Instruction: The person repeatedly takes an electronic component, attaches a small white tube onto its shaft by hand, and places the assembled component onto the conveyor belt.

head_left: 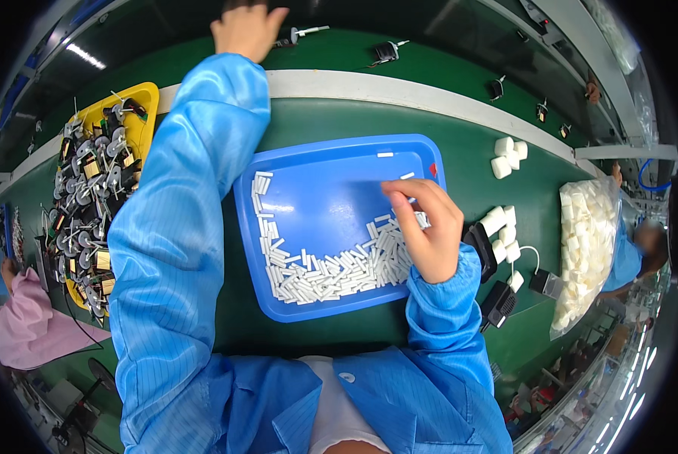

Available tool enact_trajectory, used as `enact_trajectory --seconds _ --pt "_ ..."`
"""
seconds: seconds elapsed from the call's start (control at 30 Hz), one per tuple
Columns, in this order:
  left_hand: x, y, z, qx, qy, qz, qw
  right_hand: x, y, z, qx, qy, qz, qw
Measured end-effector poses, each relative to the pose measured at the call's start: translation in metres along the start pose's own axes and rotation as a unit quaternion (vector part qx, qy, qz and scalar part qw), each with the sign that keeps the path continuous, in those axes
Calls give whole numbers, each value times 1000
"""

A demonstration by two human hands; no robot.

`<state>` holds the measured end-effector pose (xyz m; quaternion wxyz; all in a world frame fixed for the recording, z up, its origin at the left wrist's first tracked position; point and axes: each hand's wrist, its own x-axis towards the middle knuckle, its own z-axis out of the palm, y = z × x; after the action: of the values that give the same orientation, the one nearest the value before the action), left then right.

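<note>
My left hand (248, 32) reaches far forward over the green belt, at the upper edge of the view. Its thumb and outer finger stick out to the sides, the other fingertips are cut off, and a dark patch lies at them. Right beside it is a small black motor part with a pale shaft (287, 38). Over the right side of a blue tray (324, 312) hovers my right hand (433, 234), thumb and forefinger drawn together in a pinch; anything between them is too small to make out. Small white tubes (316, 276) are heaped along the tray's near side.
A yellow bin (148, 113) packed with motor parts stands left. More parts, including a black one (386, 51), sit on the belt behind a pale rail (339, 85). Right are white foam-like pieces (501, 168), a clear bag of them (585, 250) and a black device (498, 303).
</note>
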<state>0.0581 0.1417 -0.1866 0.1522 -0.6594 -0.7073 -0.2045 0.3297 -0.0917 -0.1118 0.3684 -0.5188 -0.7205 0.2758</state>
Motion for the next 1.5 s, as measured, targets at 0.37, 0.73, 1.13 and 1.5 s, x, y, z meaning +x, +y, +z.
enact_trajectory --seconds 0.37,0.73,1.13,1.5 --pt "-19 -69 -16 -172 -54 -56 982 22 5 73 -109 -147 -228 956" --pt "-163 -15 -185 -887 -156 -313 302 18 -16 116 -172 -184 -256 933" --pt "-266 40 -248 -584 -163 -161 779 -23 -54 5 261 -139 94 951" --pt "-257 45 -255 -512 -140 -15 848 -32 -66 -10 223 -90 7 971"
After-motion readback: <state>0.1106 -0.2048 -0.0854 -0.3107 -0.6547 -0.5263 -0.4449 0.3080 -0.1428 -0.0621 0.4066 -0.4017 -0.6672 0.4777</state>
